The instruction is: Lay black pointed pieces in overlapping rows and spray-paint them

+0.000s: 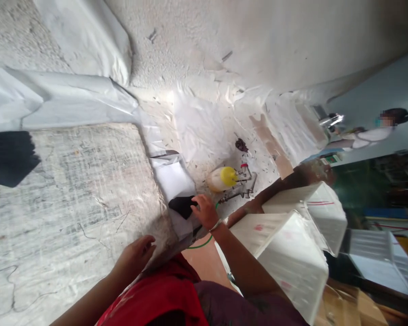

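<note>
My right hand [206, 213] is at the near end of a small black piece [182, 206], perhaps fabric, with thumb and fingers closed on its edge. The piece lies on white sheets [175, 179] beside a padded board. My left hand [139, 253] hovers over the near edge of this stained, cloth-covered board [98, 181], its fingers loosely bent and apart, with nothing visible in them. Another dark piece [12, 158] rests on the board's far left. Right of my right hand is a spray gun [246, 179] with a yellow-topped cup [226, 176].
A green hose [202, 246] runs below the spray gun. White plastic bins [292, 253] stand at the lower right, with cardboard [350, 303] behind. A dark small lump [241, 145] lies on the white-coated surface. Another person [370, 136] works at the far right.
</note>
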Demonstrator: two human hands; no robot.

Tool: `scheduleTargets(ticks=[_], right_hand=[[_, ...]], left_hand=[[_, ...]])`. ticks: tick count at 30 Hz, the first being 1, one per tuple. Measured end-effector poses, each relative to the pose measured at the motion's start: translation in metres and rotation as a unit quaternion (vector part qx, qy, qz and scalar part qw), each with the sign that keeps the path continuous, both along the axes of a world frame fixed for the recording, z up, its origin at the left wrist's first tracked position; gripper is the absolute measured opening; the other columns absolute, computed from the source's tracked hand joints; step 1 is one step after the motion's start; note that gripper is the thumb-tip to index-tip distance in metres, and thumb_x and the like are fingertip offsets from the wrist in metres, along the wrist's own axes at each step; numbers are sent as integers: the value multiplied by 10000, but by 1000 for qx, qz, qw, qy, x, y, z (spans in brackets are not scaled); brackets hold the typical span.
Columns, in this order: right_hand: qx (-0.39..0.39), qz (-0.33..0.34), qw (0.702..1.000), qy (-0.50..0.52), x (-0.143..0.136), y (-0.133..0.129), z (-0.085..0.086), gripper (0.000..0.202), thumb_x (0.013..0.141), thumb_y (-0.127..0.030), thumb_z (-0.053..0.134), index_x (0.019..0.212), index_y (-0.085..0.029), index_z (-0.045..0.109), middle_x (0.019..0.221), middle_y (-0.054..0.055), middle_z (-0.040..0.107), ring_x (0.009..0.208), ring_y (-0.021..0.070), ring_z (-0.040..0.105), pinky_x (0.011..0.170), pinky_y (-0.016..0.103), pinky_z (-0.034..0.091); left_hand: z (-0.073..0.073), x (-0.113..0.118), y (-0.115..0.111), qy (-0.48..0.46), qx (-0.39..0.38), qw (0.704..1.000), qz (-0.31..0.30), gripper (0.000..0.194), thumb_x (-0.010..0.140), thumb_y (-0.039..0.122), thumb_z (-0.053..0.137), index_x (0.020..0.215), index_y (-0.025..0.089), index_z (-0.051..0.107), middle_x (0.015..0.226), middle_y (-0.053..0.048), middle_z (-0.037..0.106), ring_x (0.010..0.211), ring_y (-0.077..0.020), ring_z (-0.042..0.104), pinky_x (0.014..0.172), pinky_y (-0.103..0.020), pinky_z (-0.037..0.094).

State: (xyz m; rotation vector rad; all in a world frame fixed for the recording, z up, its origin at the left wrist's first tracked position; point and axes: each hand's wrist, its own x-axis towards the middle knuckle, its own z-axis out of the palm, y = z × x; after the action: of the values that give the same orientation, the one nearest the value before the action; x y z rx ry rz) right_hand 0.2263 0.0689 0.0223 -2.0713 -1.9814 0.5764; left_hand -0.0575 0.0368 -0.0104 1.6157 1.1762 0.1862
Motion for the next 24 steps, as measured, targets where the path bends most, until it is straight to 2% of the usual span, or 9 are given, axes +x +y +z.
scheduleTargets(ticks=[3, 7, 13, 19, 22, 24], right_hand=[[-67, 86, 993, -44, 12, 20, -4, 337, 796, -274, 583, 1117, -174, 565, 1114, 91, 568, 1066, 216, 469, 931, 349, 347], [-126, 161, 972, -118, 18, 36, -7, 397, 776, -303, 625, 1142, -166, 558, 1073, 109, 578, 1041, 242, 482, 915, 376, 332], [-94, 204, 965, -138, 23, 33, -9, 224, 767, -278, 647, 962, -171, 612, 964, 95, 596, 957, 233, 515, 855, 352, 353], [-76, 203, 973, -80, 28, 30, -4, 83, 801, -231, 598, 840, -164, 630, 903, 71, 592, 891, 187, 517, 808, 294, 359], [-94, 166, 981, 23, 31, 29, 7, 62, 797, -216, 586, 796, -158, 607, 811, 21, 579, 783, 141, 511, 728, 247, 365], [-140, 151, 970, 128, 31, 27, 16, 91, 790, -244, 586, 750, -163, 569, 695, -31, 533, 667, 106, 480, 632, 211, 357]], left_hand=[[2, 35, -2, -8, -19, 1000, -20, 184, 793, 333, 485, 880, 221, 602, 724, -18, 642, 650, -159, 593, 638, -249, 424], [4, 71, -9, -23, -33, 999, 11, 156, 779, 283, 494, 840, 196, 608, 709, -16, 625, 617, -140, 559, 612, -238, 399], [13, 97, -21, -25, -42, 997, 67, 145, 765, 283, 527, 797, 176, 619, 705, -28, 625, 652, -149, 553, 635, -252, 404], [8, 113, -26, -60, -100, 971, 207, 256, 711, 359, 587, 875, 163, 610, 733, -35, 639, 664, -169, 590, 639, -283, 456], [13, 117, -23, -114, -167, 935, 292, 413, 670, 425, 639, 966, 138, 601, 896, -88, 661, 772, -204, 625, 659, -304, 489], [23, 118, -21, -179, -206, 899, 342, 536, 666, 459, 664, 1088, 141, 578, 1081, -125, 632, 940, -232, 612, 741, -318, 499]])
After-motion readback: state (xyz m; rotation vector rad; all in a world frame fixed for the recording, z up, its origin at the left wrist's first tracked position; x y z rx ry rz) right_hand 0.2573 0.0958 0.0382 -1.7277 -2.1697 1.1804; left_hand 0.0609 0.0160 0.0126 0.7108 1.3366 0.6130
